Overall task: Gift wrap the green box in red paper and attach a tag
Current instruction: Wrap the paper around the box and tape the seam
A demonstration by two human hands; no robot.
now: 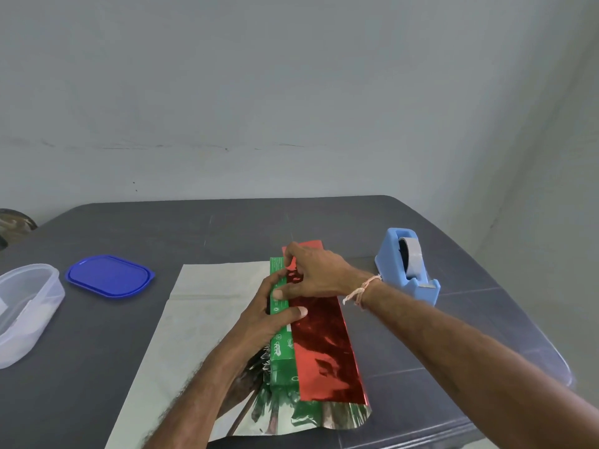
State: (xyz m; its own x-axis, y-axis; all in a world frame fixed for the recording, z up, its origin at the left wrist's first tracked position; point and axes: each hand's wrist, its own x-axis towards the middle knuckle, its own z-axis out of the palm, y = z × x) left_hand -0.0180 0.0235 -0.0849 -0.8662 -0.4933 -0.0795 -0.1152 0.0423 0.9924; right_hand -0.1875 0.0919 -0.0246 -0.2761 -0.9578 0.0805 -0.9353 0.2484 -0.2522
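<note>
Two hands [270,314] [319,273] on box [279,350], paper [324,345]

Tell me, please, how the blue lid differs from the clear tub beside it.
The lid is opaque blue; the tub is see-through. The lid lies flat and low; the tub stands taller, walled and open on top. The lid shows whole; the tub is cut by the picture's left edge. Both are rounded oblong plastic pieces on the table, left of the paper, not touching.
</note>
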